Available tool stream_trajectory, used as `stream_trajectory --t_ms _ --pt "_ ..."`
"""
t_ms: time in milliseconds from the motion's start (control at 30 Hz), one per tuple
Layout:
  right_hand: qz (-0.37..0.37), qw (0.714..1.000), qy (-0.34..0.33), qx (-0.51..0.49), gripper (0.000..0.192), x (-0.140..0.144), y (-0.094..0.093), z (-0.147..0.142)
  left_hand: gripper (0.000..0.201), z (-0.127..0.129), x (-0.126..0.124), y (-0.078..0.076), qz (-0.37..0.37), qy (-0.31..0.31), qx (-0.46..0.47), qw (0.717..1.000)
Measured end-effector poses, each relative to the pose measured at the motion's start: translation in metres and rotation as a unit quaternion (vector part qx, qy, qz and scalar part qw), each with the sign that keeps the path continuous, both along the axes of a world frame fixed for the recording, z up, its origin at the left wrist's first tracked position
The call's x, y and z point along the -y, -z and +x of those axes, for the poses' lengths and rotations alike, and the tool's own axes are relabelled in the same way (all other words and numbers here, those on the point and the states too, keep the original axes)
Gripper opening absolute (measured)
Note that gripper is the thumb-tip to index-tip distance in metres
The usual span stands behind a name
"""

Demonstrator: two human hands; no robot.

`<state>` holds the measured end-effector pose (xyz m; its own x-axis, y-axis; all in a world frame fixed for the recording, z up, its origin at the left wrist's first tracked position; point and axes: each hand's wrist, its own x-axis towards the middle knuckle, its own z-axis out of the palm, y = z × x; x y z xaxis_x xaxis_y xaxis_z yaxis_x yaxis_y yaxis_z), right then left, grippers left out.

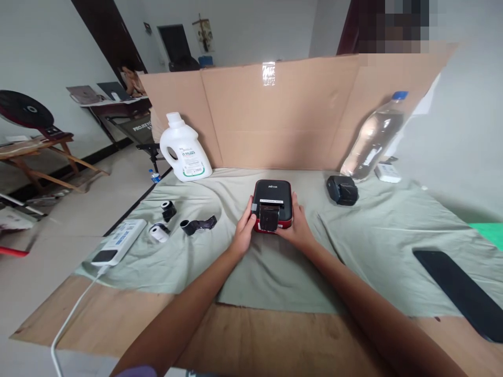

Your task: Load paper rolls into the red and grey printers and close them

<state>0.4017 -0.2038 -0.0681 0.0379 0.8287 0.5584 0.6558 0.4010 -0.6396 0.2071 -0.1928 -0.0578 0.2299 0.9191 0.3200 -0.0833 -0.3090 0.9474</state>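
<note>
Printer: the small black and red label printer sits mid-table on the green cloth, just this side of the cardboard screen.
Left hand: your left hand is curled against the printer's left side, thumb up near the front corner, gripping the body.
Right hand: your right hand cups the right side the same way, fingers wrapped partly round.
Doing it well: I judge you should keep both palms low and press evenly so the case stays flat on the cloth.
Nearby: two paper rolls and a loose dark strip lie well to the left, beside a white power strip.
Hard to see: the flap at the printer's front is too small to read; your fingertips on its far sides are hidden.
</note>
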Motion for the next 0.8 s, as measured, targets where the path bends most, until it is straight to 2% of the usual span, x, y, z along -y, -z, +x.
stream_trajectory --t_ms 200,400,500,633,800 --pt "-0.005 1.000 0.010 -0.014 0.121 0.002 0.000 0.002 0.063 -0.002 -0.001 0.005 0.008 0.008 -0.015 1.000" --pt "-0.006 1.000 0.013 -0.006 0.121 0.001 0.002 0.002 0.064 0.000 0.000 0.008 0.040 0.001 -0.041 0.998" --pt "-0.007 1.000 0.011 -0.002 0.125 0.001 0.003 0.003 0.055 0.001 -0.002 0.009 0.070 -0.011 -0.036 0.997" --pt "-0.016 1.000 0.005 -0.005 0.124 0.001 0.004 0.005 0.040 0.000 -0.005 0.011 0.060 -0.038 -0.016 0.997" --pt "-0.023 1.000 0.000 -0.012 0.124 0.001 0.006 0.005 0.036 -0.001 -0.006 0.009 0.054 -0.045 -0.029 0.997"
